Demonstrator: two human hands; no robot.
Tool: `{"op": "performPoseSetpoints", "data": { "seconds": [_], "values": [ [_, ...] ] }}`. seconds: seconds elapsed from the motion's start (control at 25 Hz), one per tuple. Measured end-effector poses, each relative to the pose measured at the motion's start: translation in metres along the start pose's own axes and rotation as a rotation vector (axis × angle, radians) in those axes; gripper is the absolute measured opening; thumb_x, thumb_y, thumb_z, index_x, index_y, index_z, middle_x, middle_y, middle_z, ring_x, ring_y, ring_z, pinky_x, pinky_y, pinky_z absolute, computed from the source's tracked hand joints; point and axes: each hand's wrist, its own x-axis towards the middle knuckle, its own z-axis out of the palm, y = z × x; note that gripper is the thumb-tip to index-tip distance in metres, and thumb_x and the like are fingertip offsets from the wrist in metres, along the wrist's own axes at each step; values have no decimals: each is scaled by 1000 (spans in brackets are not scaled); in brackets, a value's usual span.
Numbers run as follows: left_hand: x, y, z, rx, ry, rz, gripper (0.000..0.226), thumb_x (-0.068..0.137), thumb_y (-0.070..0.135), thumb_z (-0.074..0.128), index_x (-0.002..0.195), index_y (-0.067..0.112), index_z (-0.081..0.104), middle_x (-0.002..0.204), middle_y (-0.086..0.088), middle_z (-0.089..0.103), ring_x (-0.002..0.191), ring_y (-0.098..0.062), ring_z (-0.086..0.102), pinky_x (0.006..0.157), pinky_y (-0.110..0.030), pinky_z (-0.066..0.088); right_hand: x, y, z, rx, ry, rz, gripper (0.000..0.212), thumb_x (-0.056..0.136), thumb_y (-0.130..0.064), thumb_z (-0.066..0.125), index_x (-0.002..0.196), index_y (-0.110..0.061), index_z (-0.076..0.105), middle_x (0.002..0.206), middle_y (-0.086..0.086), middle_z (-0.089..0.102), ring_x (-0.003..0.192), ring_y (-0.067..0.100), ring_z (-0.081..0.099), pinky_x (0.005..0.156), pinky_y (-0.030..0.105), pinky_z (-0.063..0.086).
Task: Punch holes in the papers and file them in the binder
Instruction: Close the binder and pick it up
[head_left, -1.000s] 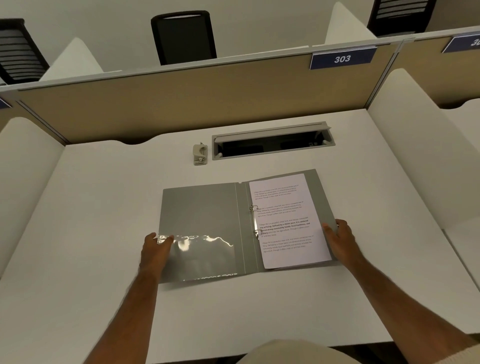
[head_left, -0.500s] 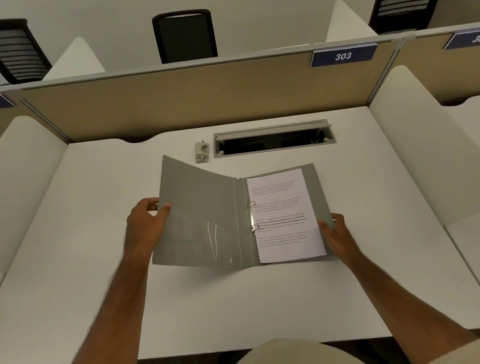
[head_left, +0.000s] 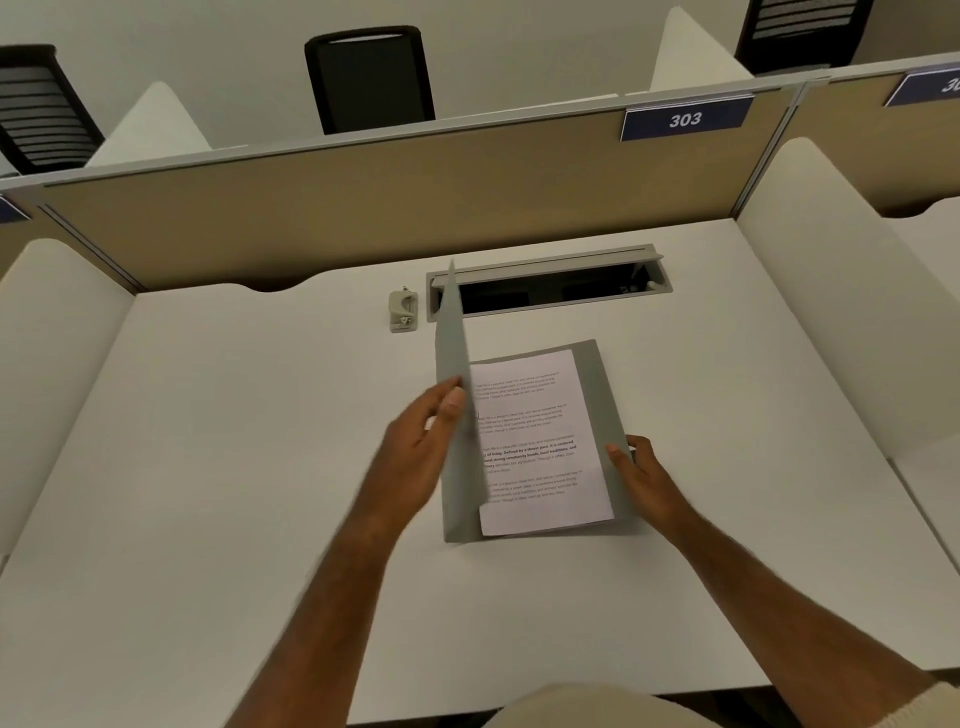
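Observation:
A grey binder (head_left: 597, 384) lies in the middle of the white desk. Its front cover (head_left: 452, 364) stands nearly upright, seen almost edge-on. My left hand (head_left: 421, 457) holds that cover at its outer edge, thumb on the near face. A printed white paper (head_left: 535, 441) lies inside on the binder's right half; the rings are hidden behind the raised cover. My right hand (head_left: 639, 467) grips the right edge of the back cover, with its thumb on the inner face beside the paper. A small grey hole punch (head_left: 403, 310) stands farther back, left of the cable slot.
A cable tray slot (head_left: 550, 283) with its lid up is set in the white desk (head_left: 208, 467) behind the binder. White side dividers (head_left: 831, 312) flank the desk, and a tan back panel (head_left: 363, 208) carries a sign reading 303.
My left hand has swung the front cover up from flat on the desk to nearly vertical and moved right with it. My right hand has stayed on the binder's right edge.

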Motion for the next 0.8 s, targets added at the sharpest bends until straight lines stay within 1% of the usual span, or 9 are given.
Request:
{"op": "performPoseSetpoints", "data": {
  "seconds": [0.2,0.24,0.32,0.4,0.44,0.52,0.64,0.72,0.8],
  "values": [
    [0,-19,48,112,-154,-11,51,101,53,50,148,32,49,147,14,50,129,4,42,106,-19,33,5,6,-2,148,-25,50,61,101,-64,30,144,-25,48,142,-7,52,129,14,48,117,43,34],
    [1,-26,55,139,-174,-7,52,101,52,51,149,30,49,149,14,49,131,5,41,109,-18,31,7,8,-3,230,-45,86,64,99,-68,27,138,-26,55,139,-6,59,127,14,54,115,44,37],
    [1,-43,68,193,-237,-18,57,99,55,55,149,30,48,157,14,42,144,1,33,120,-25,27,10,8,-5,369,-58,161,67,97,-72,23,123,-27,64,120,3,73,113,21,67,98,43,50],
    [2,-60,76,222,-309,-50,55,96,58,58,145,34,51,161,17,35,152,-3,20,124,-34,23,15,8,-8,437,-52,190,72,96,-73,24,122,-21,66,112,8,77,107,27,71,87,41,53],
    [4,-67,79,227,-284,-52,50,94,55,62,139,33,54,160,17,36,152,-4,19,124,-34,24,17,9,-9,448,-54,199,74,96,-73,25,123,-19,66,112,8,77,106,27,71,87,41,54],
    [9,-81,80,238,-111,-56,47,91,45,72,130,25,56,153,10,44,146,-14,32,117,-32,31,22,13,-9,440,-74,198,69,97,-72,29,122,-20,67,112,6,77,106,25,72,92,42,54],
    [20,-95,74,210,78,-249,66,85,41,79,138,19,46,142,1,46,133,-21,42,107,-36,44,28,19,-11,336,-108,151,51,93,-66,53,119,-26,70,114,6,76,104,19,71,94,39,53],
    [27,-106,72,153,61,-409,79,82,47,80,144,16,41,141,-3,42,129,-23,47,104,-43,51,31,22,-9,262,-67,129,47,87,-55,69,121,-24,67,114,8,74,103,19,71,93,42,56],
    [32,-122,74,74,22,-504,87,73,62,80,140,16,49,137,-3,49,119,-22,58,98,-45,56,31,17,-8,223,-38,135,40,91,-37,72,124,-16,63,116,5,72,101,20,71,83,37,58]
  ]
}}
